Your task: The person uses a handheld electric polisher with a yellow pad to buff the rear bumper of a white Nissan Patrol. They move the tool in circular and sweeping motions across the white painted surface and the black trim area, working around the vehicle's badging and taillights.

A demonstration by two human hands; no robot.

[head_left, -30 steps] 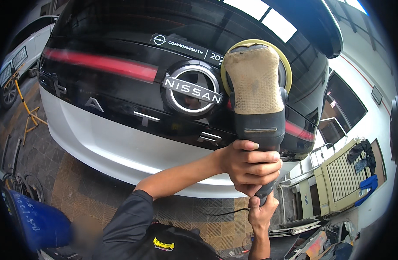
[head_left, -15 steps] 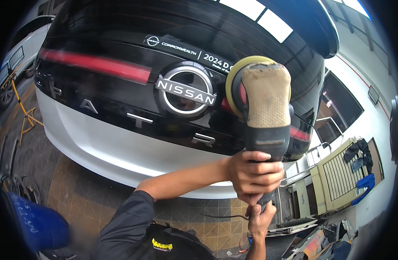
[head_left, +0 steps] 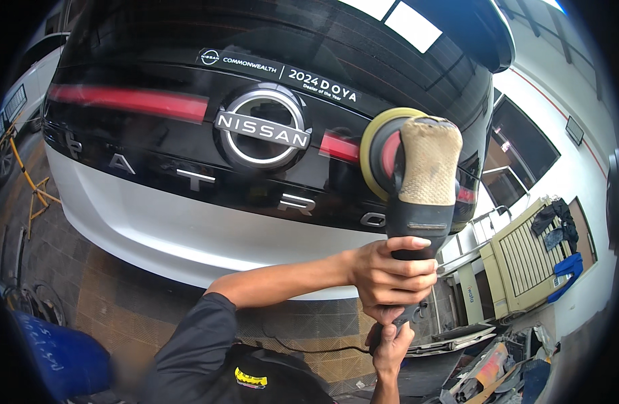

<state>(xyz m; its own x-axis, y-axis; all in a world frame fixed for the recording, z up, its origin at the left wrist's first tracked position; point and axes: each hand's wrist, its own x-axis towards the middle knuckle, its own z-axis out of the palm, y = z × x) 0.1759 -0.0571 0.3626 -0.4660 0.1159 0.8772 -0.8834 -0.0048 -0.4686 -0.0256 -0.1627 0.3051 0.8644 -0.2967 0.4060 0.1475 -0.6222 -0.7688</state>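
A handheld polisher (head_left: pixel 420 219) is held up, tilted slightly, by two bare hands before the glossy black tail panel (head_left: pixel 242 188) of a white car (head_left: pixel 181 225), to the right of the round chrome emblem (head_left: pixel 262 130). Its head is wrapped in a beige, textured cover (head_left: pixel 431 161), scuffed and darkened along the top edge; below it, the black body is crossed by a short, worn, pale ridge. A round yellow pad (head_left: pixel 371 149) is partly seen behind the head, backed by a dark ring and a pinkish-red disc; its contact with the panel is hidden. The body is gripped by the left hand (head_left: pixel 395 276), while the lower end, near a black cord (head_left: pixel 316 351), is clasped by the right hand (head_left: pixel 390 350).
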